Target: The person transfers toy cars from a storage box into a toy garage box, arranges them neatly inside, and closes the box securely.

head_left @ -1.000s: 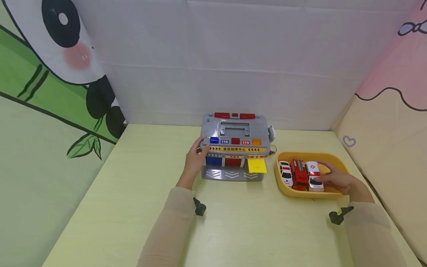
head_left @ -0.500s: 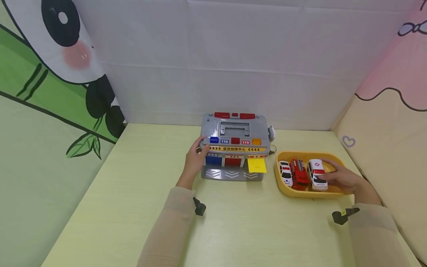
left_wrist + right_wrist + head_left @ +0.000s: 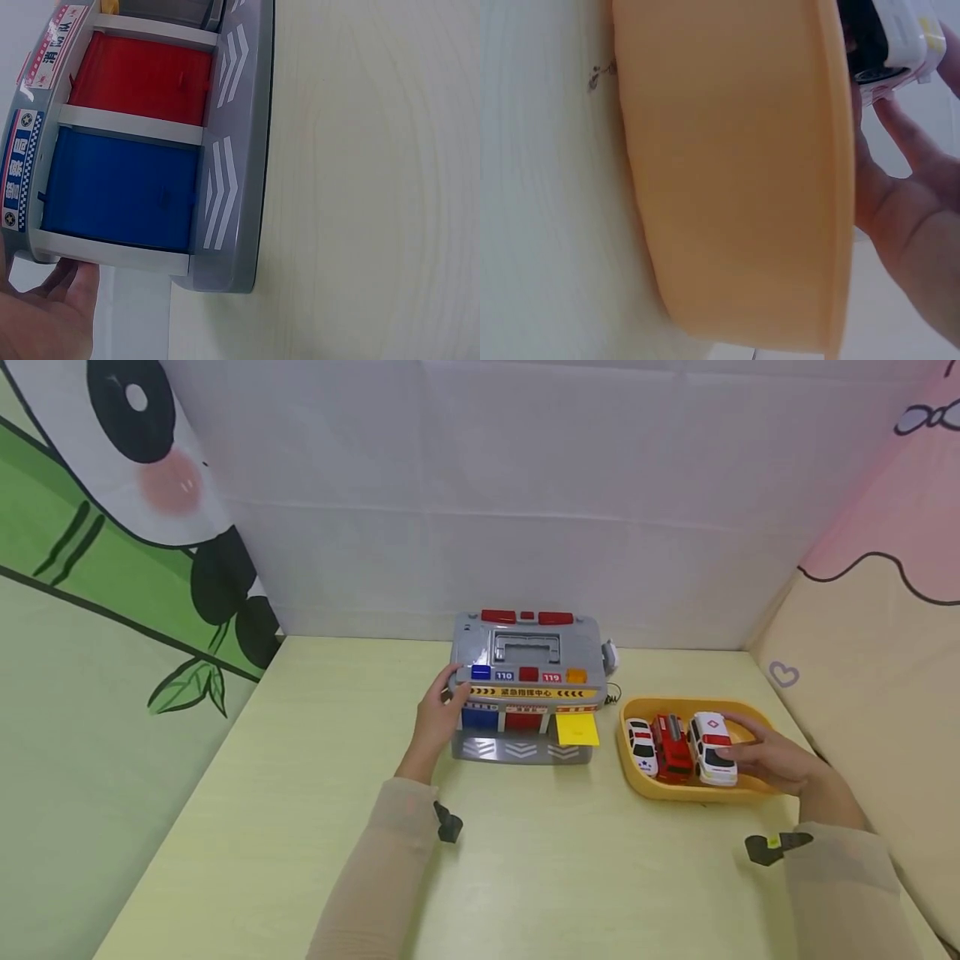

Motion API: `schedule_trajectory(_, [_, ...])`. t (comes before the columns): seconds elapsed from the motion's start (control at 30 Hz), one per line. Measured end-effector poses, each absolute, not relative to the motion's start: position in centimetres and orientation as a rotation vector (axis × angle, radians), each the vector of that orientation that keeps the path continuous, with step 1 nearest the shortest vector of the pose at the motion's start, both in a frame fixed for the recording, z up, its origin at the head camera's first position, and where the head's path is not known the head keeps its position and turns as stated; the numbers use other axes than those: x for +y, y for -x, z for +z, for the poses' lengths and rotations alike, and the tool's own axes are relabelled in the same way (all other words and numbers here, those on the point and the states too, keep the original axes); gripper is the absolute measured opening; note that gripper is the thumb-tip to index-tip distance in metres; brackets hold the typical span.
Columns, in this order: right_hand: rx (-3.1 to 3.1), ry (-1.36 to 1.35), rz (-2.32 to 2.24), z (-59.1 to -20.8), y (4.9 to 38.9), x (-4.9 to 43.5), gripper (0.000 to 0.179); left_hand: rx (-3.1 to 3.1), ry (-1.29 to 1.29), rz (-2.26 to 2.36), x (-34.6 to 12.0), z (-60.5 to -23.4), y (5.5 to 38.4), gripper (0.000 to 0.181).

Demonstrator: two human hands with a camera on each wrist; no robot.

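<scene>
At the left side of a grey toy rescue station [image 3: 528, 647], my left hand [image 3: 437, 714] grips the roof's edge. The left wrist view shows the station's blue garage door [image 3: 120, 187] and red garage door [image 3: 142, 79] down. The yellow door [image 3: 577, 729] is swung up and outward. My right hand [image 3: 772, 760] holds a white toy ambulance [image 3: 712, 747] by its right side, over the yellow tub [image 3: 652, 792]. In the right wrist view the ambulance shows above the tub's rim. Beside it in the tub lie a red toy fire engine [image 3: 672, 750] and a white toy police car [image 3: 642, 747].
The station and tub stand on a pale wooden table [image 3: 525, 860]. A small white-grey handset [image 3: 611, 657] with a coiled cord [image 3: 613, 694] hangs at the station's right side. A white cloth wall [image 3: 525, 527] rises behind, and printed panels flank both sides.
My right hand has shifted the ambulance slightly right, away from the fire engine, and lifted and turned it a little. The left hand and the station have stayed put.
</scene>
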State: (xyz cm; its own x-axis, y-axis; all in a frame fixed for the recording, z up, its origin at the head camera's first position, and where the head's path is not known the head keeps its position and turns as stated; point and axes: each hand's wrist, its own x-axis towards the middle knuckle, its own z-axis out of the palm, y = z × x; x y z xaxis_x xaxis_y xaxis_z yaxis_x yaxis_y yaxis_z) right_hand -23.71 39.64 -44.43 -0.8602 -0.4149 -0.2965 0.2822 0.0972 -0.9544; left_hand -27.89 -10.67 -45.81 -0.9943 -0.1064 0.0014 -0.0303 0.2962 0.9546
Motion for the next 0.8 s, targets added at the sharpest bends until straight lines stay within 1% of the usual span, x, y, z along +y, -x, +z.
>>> schedule_trajectory(0.2, [1.873, 0.146, -1.855, -43.4, 23.2, 39.0, 0.057, -2.487, -0.151, -1.810, -10.6, -45.8, 27.9, 0.047])
schedule_trajectory(0.43, [1.839, 0.243, -1.898, -42.7, 22.8, 37.9, 0.053, -2.481, -0.137, -1.800, -10.6, -45.8, 28.0, 0.047])
schedule_trajectory(0.8, [1.920, 0.217, -1.832, -41.9, 21.9, 35.3, 0.058, -2.470, -0.129, -1.815, -10.6, -45.9, 27.9, 0.046])
